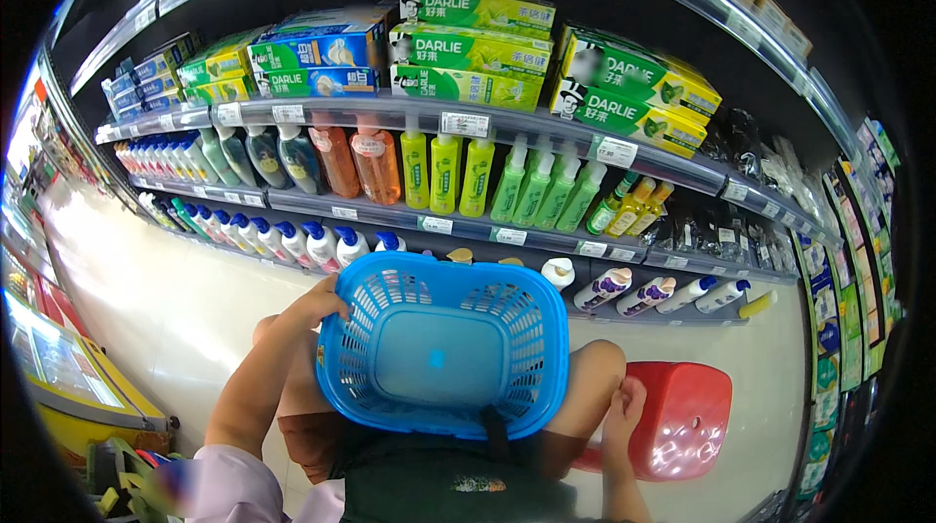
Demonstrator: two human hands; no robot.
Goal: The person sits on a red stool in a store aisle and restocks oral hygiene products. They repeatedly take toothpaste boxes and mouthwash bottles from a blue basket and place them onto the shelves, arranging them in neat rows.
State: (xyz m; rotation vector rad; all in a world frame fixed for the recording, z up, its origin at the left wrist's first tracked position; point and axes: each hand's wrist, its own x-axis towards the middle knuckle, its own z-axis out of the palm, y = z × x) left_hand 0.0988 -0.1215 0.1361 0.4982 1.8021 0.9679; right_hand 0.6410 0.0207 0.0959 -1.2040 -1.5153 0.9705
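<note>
An empty blue plastic shopping basket (439,336) sits on my lap, its slotted walls facing up toward me. My left hand (325,300) grips the basket's upper left rim, with the thumb over the edge. Beside my right knee hangs my right hand (625,402), its fingers loosely curled and nothing seen in it. Behind that hand stands a red plastic stool (687,417); whether they touch is unclear. A black strap (495,431) lies over the basket's near rim, and a dark green cloth (453,486) covers my front.
Ahead, a shelf rack holds boxed Darlie toothpaste (475,51), green pump bottles (545,190) and orange bottles (375,165). White bottles with blue caps (322,245) line the lowest shelf. A yellow-sided glass-topped freezer (88,384) stands left; packaged goods (826,296) rise at right.
</note>
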